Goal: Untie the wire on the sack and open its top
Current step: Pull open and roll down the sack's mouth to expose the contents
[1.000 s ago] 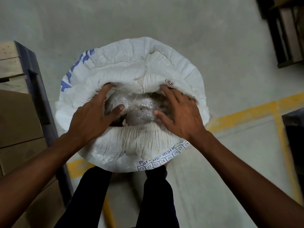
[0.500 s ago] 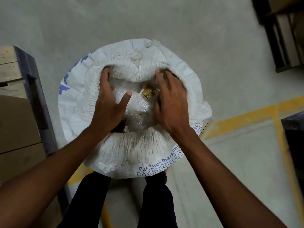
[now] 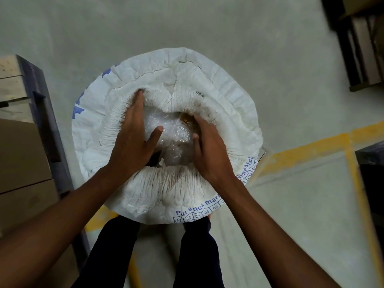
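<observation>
Both hands are reaching into the white woven sack (image 3: 207,80): left hand (image 3: 133,142) lying flat, fingers spread on its crimped mouth; right hand (image 3: 209,150) loosely curled, pressing the clear plastic liner (image 3: 176,140) inside

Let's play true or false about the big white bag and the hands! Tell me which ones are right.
1. Both hands, left hand and right hand, are at the mouth of the sack. True.
2. The sack is red. False: it is white with blue print.
3. Clear plastic shows inside the opening. True.
4. The sack stands on a table. False: it stands on the floor.
5. The sack's top is tied shut. False: it is spread open.
</observation>
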`<state>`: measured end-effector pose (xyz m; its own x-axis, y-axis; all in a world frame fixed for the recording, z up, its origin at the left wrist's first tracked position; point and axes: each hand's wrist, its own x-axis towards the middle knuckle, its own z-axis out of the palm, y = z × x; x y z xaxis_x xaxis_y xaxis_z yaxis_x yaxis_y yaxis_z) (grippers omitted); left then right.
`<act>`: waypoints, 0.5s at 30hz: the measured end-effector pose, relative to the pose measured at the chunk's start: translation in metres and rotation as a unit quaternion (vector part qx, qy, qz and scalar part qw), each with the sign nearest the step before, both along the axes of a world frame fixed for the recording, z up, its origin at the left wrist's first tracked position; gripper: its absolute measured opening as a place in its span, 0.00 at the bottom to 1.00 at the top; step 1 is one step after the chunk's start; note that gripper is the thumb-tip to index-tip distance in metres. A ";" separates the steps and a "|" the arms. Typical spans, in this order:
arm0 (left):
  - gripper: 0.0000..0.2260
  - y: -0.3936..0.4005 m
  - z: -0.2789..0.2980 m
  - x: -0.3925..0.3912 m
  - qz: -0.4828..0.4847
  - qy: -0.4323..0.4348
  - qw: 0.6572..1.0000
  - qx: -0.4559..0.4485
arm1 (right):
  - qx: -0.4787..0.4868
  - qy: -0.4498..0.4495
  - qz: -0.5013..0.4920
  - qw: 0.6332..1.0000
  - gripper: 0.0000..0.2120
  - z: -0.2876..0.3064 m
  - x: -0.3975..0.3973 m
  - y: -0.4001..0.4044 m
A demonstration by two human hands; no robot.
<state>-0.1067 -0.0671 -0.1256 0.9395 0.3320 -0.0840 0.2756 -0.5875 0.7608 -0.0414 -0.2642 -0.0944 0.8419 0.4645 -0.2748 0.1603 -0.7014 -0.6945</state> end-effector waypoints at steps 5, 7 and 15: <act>0.16 0.008 -0.002 -0.031 -0.130 0.016 0.988 0.081 | -0.120 -0.039 0.202 0.971 0.19 -0.001 -0.007 -0.043; 0.17 0.012 -0.007 -0.043 -0.238 0.035 0.965 0.105 | -0.166 -0.043 0.280 0.945 0.18 0.000 -0.005 -0.055; 0.29 0.016 -0.017 -0.069 -0.381 0.052 0.917 0.102 | -0.194 0.013 0.418 0.887 0.30 0.026 0.005 -0.073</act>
<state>-0.1757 -0.0513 -0.1422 0.8955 -0.3994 -0.1966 -0.2095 -0.7677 0.6057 -0.0364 -0.3374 -0.0687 0.2386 0.7905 -0.5641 0.7253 -0.5313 -0.4378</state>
